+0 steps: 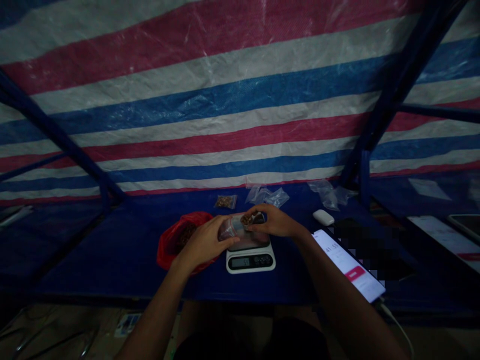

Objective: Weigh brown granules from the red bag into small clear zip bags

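Over a white digital scale (250, 265), my left hand (208, 237) grips a clear plastic bag (227, 228) between thumb and fingers. My right hand (272, 221) pinches a small cup-like holder with brown pieces (246, 220) at the bag's right side. Its exact kind is too dark to make out. The scale's front panel faces me, but its reading is not legible. Just left of the scale, partly behind my left hand, lies a red plastic bag (165, 245) with more brown pieces inside.
A small filled clear bag (225, 201) lies behind the scale, beside several clear bags (268, 195). To the right are a white earbud case (323, 217) and a lit phone (348, 265) with a cable. Blue metal posts (363, 155) frame the blue table (123, 250).
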The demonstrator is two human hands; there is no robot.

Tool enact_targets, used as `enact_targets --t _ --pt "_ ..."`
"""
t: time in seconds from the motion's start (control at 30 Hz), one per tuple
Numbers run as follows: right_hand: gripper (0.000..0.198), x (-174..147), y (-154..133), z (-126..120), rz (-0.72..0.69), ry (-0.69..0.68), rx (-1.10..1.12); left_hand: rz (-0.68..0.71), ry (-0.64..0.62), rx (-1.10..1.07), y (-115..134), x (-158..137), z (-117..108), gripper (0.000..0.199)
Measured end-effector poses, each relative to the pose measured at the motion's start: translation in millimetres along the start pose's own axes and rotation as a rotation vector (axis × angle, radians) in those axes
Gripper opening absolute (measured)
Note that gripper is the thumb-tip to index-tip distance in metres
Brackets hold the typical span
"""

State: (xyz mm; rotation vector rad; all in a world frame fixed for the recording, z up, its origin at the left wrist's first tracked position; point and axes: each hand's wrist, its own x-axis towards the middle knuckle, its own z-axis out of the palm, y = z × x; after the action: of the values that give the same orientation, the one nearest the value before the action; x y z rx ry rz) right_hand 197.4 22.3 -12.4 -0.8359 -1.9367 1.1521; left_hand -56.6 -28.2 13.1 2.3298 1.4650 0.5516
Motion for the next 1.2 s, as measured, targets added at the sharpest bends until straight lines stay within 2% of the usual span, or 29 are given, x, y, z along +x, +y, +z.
enact_targets --t 0.13,0.43,0.67,0.8,0.87,1.03,1.2 --pt "0.028 0.0 -2.8 3.7 -0.070 0.012 -0.017 0.000 -0.014 -0.008 7.9 2.3 4.1 0.057" --pt "0.038 0.9 -2.5 10.6 -0.134 -0.015 -0.055 -0.024 -0.004 -0.029 15.6 7.4 8.7 0.053" --pt "0.036 0.4 -1.2 12.8 -0.049 0.002 0.038 -0.004 0.018 -0.072 13.0 8.3 13.1 0.050" --pt "0.031 0.9 -5.5 12.1 -0.194 0.012 -0.030 -0.018 0.030 -0.110 12.9 9.0 15.8 0.048" --pt "0.031 1.5 -8.7 13.6 -0.236 0.031 -0.006 -0.018 0.034 -0.163 13.8 9.5 16.8 0.046" --pt "0.033 2.2 -16.4 19.4 -0.172 0.172 0.081 -0.014 0.054 -0.331 19.5 11.7 16.7 0.039" --pt "0.031 0.9 -24.3 19.2 -0.271 0.199 0.017 -0.022 0.076 -0.429 29.0 14.3 17.8 0.033"
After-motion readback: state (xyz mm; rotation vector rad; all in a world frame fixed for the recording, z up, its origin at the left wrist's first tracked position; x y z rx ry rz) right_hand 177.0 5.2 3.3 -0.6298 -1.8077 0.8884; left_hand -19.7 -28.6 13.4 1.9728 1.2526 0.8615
